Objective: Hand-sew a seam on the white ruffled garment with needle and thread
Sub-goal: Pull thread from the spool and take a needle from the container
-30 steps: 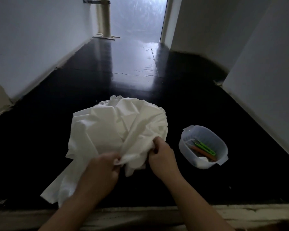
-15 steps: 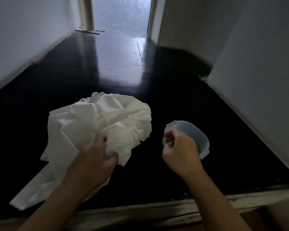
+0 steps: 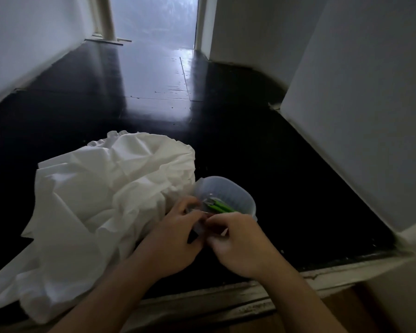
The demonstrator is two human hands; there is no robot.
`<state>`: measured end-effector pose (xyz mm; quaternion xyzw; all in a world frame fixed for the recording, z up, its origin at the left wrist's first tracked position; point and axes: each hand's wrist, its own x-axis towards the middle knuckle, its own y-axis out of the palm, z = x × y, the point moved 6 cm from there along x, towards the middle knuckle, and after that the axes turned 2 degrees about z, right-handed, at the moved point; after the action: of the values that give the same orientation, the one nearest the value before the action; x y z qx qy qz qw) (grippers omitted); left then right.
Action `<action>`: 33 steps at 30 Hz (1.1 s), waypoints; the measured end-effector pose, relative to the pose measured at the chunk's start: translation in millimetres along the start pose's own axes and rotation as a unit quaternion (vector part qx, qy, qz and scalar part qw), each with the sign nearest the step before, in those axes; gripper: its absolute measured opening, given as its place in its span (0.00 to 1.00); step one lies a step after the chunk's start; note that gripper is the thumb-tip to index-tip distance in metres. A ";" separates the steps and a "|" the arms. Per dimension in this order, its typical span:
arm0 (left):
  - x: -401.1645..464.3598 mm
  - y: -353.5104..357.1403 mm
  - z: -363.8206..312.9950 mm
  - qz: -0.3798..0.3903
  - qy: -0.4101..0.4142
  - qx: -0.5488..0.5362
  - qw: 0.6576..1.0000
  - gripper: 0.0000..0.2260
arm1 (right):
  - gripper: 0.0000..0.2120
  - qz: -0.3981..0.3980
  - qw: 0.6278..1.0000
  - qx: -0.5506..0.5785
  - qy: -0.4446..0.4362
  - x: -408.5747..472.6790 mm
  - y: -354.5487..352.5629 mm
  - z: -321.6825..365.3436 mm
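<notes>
Glossy black floor (image 3: 250,145), white walls. White ruffled garment (image 3: 111,188) heaped lower left. Your left hand (image 3: 175,239) and right hand (image 3: 238,243) meet lower centre at the clear plastic tub (image 3: 228,191), fingers curled, pinching something small; can't tell what. Green tool (image 3: 220,207) inside tub.

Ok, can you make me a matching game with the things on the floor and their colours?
Things:
1. crumpled ruffled cloth garment
2. shiny floor
3. snips-like tool in the clear plastic tub
4. ledge strip in front of the floor

Colours:
A. green
B. white
C. worn cream
D. black

Pairs: 1-B, 2-D, 3-A, 4-C
</notes>
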<state>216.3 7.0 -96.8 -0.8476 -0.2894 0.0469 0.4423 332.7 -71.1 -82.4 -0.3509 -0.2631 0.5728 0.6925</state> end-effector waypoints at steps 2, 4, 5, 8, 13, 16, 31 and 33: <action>3.7 1.6 1.8 -0.019 -0.009 -0.001 1.000 0.07 | 0.13 -0.060 0.996 0.042 0.048 -8.4 -21.1 -8.4; 6.6 -0.3 1.7 -0.048 -0.018 -0.003 0.999 0.03 | 0.15 -0.147 0.984 0.031 0.094 -16.3 -44.5 -22.4; 8.0 -0.7 1.8 -0.059 -0.020 0.001 0.998 0.05 | 0.14 -0.174 0.978 0.017 0.113 -18.3 -50.9 -30.0; 12.2 0.3 5.2 -0.077 -0.005 0.015 0.997 0.08 | 0.13 -0.169 0.977 -0.036 0.126 -15.1 -52.3 -37.0; 14.4 1.7 13.0 -0.073 -0.004 0.008 0.997 0.07 | 0.10 0.003 0.958 -0.270 0.096 8.8 -28.0 -13.4; 14.8 0.8 12.6 -0.072 0.004 -0.001 0.997 0.07 | 0.09 0.079 0.936 -0.317 0.130 18.8 -20.2 -10.1; -0.1 -34.9 1.0 -0.126 -0.021 -0.068 0.989 0.13 | 0.12 -0.073 0.996 -0.038 0.026 -3.0 -57.3 12.7; -4.0 -45.0 -5.3 -0.099 -0.041 -0.165 0.980 0.16 | 0.13 -0.078 0.996 0.017 -0.026 -8.5 -56.8 29.8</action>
<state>194.5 20.9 -59.4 -0.8735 -0.3938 -0.0107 0.2861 342.8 -79.5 -19.0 -0.3028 -0.2979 0.5301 0.7339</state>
